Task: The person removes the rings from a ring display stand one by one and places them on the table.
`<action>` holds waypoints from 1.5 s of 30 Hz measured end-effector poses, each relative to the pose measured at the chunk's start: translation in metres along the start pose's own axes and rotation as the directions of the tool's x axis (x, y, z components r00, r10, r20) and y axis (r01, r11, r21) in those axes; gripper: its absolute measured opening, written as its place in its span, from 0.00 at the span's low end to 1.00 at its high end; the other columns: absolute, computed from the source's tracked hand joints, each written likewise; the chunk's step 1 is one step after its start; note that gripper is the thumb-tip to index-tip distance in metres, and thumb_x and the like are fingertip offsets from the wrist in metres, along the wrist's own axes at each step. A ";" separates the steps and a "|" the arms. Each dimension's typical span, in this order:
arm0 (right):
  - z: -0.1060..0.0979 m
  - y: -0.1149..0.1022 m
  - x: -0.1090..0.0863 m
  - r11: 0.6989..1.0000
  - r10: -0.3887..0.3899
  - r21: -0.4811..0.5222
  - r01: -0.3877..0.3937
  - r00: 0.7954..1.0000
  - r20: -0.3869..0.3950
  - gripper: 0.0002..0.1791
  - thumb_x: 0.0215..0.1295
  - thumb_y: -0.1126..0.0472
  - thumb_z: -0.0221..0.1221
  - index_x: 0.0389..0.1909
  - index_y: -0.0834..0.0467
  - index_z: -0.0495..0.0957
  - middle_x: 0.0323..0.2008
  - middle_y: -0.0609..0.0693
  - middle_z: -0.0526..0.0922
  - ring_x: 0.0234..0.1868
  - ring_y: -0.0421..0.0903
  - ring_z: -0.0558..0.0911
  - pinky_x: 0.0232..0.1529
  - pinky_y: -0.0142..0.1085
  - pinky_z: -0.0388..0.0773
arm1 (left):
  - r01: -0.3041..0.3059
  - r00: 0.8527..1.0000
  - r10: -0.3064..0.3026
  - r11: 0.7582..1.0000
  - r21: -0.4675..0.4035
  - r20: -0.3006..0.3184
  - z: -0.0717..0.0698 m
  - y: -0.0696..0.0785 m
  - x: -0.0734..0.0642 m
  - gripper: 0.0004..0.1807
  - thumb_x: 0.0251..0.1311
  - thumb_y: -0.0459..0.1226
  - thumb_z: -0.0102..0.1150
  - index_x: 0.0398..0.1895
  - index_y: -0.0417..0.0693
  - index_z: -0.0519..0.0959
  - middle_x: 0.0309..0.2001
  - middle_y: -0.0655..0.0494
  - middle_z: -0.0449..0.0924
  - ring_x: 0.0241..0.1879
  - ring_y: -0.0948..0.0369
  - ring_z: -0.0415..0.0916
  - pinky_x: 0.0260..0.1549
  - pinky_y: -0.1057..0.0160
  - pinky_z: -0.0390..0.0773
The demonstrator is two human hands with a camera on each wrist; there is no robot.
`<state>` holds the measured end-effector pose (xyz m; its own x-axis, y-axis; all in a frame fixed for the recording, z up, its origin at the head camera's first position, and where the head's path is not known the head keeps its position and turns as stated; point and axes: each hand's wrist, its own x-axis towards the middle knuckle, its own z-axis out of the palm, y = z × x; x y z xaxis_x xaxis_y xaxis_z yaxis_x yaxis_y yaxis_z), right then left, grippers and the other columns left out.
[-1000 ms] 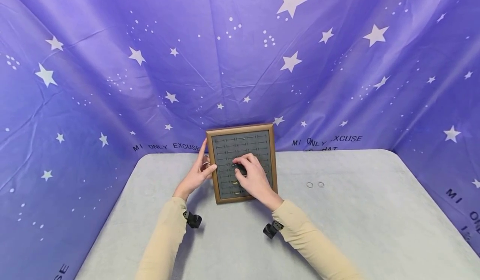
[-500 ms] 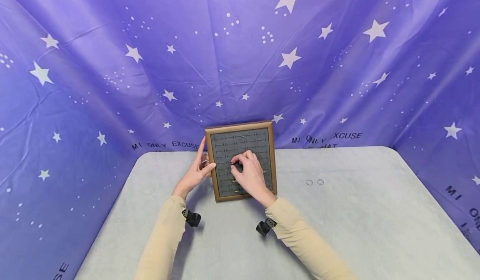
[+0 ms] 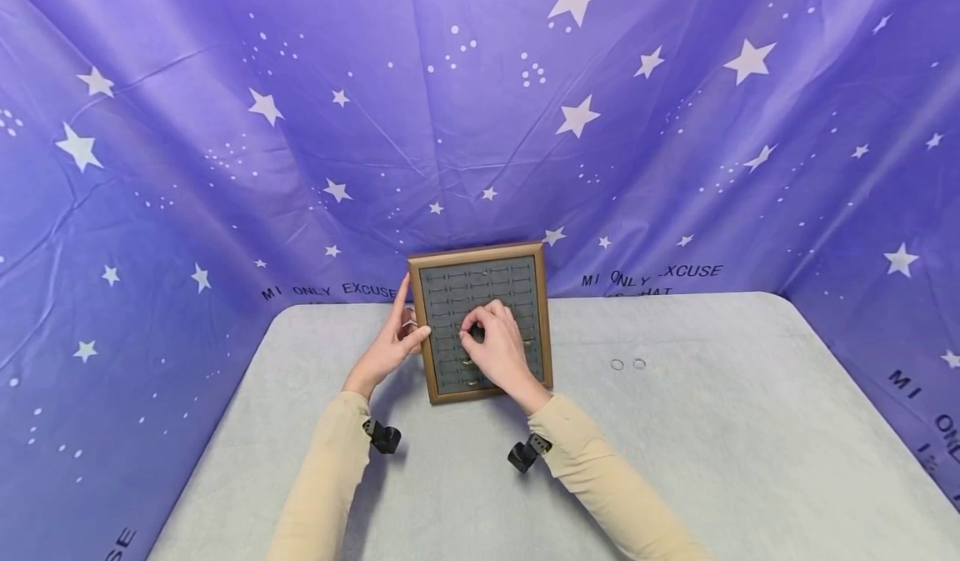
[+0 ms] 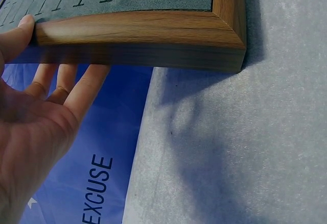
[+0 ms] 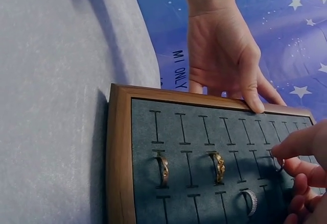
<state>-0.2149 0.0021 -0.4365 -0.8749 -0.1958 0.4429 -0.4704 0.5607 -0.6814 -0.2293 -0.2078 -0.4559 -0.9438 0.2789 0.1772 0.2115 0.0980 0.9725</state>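
Your left hand point(image 3: 390, 346) steadies the wooden ring display tray point(image 3: 544, 311) with straight fingers. Your right hand point(image 3: 497, 349) pinches a ring point(image 5: 279, 164) into a slot beside three seated rings point(image 5: 218, 166). Two loose rings point(image 3: 627, 364) lie well apart on the grey table point(image 3: 735, 444).

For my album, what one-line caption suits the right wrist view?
Right hand pinches a ring into the slotted tray while the left hand steadies its frame.

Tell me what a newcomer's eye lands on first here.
First the wooden-framed ring tray propped at the far edge of the grey table, against a purple backdrop with white stars. The left hand steadies the tray's left edge while the right hand pinches at a slot mid-board. A few rings sit in slots, and two loose rings lie on the table to the right.
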 end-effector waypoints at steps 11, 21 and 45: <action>-0.010 0.003 -0.005 0.988 -0.033 0.154 0.019 0.996 0.086 0.04 0.61 0.62 0.63 0.30 0.57 0.78 0.38 0.49 0.74 0.41 0.47 0.71 0.42 0.39 0.71 | 0.005 1.000 -0.005 1.000 -0.001 0.006 0.004 0.023 -0.009 0.50 0.66 0.24 0.51 0.78 0.62 0.32 0.36 0.47 0.66 0.31 0.57 0.65 0.27 0.64 0.76; -0.025 0.006 -0.012 0.981 -0.025 0.195 0.010 0.997 0.077 0.02 0.60 0.65 0.62 0.31 0.57 0.78 0.36 0.50 0.76 0.37 0.47 0.75 0.38 0.40 0.73 | -0.012 1.000 0.012 1.000 -0.017 0.012 0.004 0.022 -0.008 0.50 0.66 0.23 0.51 0.78 0.62 0.32 0.35 0.48 0.64 0.30 0.60 0.64 0.25 0.65 0.73; -0.046 0.032 -0.028 0.940 0.077 0.330 -0.087 0.996 0.043 0.03 0.57 0.69 0.63 0.30 0.60 0.78 0.34 0.53 0.76 0.36 0.51 0.75 0.38 0.42 0.72 | -0.005 1.000 0.005 1.000 -0.018 0.013 0.007 0.023 -0.008 0.50 0.66 0.23 0.51 0.78 0.62 0.32 0.37 0.47 0.66 0.31 0.59 0.65 0.25 0.67 0.74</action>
<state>-0.2004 0.0625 -0.4445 -0.9128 -0.1863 0.3634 -0.4037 0.2786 -0.8714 -0.2156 -0.2011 -0.4360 -0.9394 0.2915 0.1803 0.2114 0.0789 0.9742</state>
